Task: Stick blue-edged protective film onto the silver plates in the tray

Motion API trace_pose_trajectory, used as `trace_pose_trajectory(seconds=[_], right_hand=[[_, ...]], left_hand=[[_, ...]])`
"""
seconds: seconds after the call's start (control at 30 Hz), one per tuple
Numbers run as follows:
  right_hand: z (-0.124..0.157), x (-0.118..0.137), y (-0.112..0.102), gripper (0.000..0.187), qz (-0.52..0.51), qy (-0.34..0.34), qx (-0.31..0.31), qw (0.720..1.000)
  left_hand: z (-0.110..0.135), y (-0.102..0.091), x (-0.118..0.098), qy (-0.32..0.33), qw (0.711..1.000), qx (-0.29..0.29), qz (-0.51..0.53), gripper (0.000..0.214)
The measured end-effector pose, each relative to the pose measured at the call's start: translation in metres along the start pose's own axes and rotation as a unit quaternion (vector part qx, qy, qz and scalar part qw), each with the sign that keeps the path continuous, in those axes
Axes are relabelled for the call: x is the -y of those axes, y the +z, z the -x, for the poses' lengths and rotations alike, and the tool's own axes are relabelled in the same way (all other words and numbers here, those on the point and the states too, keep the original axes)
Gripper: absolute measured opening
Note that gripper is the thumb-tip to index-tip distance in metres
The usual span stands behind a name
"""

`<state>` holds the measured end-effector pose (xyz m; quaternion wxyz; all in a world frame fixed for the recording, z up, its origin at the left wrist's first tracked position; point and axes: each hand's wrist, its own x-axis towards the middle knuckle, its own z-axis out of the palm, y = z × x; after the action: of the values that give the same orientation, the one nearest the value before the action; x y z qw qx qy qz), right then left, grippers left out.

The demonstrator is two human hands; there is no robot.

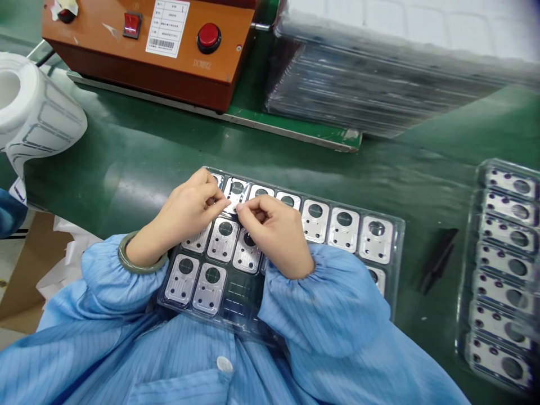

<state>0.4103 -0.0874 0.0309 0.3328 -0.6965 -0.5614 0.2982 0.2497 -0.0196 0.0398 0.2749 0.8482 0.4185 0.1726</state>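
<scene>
Mid-frame, left hand and right hand pinch narrowly, contents unclear, over a silvery plate; likely light, stiff, slick; grasp its edges.

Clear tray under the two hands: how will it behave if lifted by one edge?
The tray will probably flex, since its walls look like thin clear plastic. The plates might shift or slip out if it tilts, as they sit in open pockets. It could feel slick too: its rim looks smooth and glossy.
</scene>
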Motion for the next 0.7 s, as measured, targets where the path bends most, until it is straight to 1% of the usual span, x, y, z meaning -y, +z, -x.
trace_pose_trajectory(seconds=[0.3, 0.7], right_hand=[[0.0002, -0.0001, 0.0005, 0.022, 0.011, -0.010, -0.006, 1.000], [0.0008, -0.0006, 0.0013, 0.022, 0.027, -0.024, -0.009, 0.999]], left_hand=[[0.0005, 0.0003, 0.0015, 0.005, 1.000, -0.002, -0.001, 0.014], [0.0000, 0.0000, 0.0029, 0.009, 1.000, 0.023, -0.010, 0.012]])
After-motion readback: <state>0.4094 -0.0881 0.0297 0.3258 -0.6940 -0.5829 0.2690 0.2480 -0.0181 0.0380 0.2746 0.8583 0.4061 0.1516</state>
